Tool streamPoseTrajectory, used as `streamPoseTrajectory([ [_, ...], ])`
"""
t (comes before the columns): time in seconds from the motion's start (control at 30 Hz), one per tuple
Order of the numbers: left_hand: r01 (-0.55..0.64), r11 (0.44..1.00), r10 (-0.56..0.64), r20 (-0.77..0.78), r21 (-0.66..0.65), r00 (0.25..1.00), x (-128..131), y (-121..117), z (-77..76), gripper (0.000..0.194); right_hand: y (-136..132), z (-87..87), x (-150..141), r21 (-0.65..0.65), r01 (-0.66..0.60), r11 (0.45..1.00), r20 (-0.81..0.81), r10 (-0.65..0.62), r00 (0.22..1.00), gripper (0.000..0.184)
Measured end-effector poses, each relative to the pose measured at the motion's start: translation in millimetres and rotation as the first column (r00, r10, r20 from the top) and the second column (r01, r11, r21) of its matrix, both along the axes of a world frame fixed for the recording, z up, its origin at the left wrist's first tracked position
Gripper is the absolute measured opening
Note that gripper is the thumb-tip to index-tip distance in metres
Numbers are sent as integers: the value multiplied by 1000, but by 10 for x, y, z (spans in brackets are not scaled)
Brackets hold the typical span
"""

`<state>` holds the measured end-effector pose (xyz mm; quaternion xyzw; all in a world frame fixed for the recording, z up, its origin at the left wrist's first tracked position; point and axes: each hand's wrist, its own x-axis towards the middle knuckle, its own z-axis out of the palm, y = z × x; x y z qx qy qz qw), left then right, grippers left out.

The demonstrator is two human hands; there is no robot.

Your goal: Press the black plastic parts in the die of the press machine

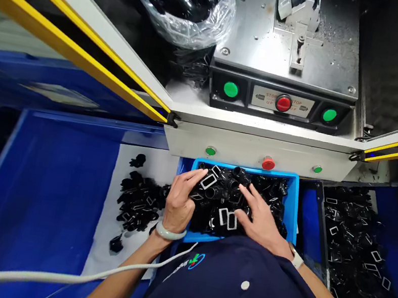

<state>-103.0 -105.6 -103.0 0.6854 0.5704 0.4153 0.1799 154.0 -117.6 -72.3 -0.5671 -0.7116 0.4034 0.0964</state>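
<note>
Left hand [179, 202] and right hand [261, 222] on black plastic parts [221, 200] heaped in a blue crate [291, 206], below a steel-topped machine [327, 53].

The left fingers [189, 178] curl over the parts, but whether they grip one cannot be told; the right hand lies open, spread across the heap. The crate sits at lower centre, between a white sheet [157, 167] bearing a black pile at left and a dark tray [326, 233] of similar parts at right, on a blue bench [37, 192]. On the machine's panel, a label [265, 99] reading "STOP" and "UP" surrounds a red button [283, 103], with green buttons [230, 89] either side. A clear plastic bag [178, 1] of black parts lies at upper left.
</note>
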Motion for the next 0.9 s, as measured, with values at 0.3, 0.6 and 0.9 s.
streamPoseTrajectory([
  [0.3,-61,998,60,84,2,995,78,24,-28,77,410,-303,625,246,-230,942,646,18,763,59],
  [0.6,-231,965,255,245,-120,936,37,-13,-56,48,562,-297,684,256,-263,930,685,18,729,51],
  [0.9,-268,963,269,228,-34,936,106,27,23,39,166,682,392,236,-169,957,118,144,982,60],
])
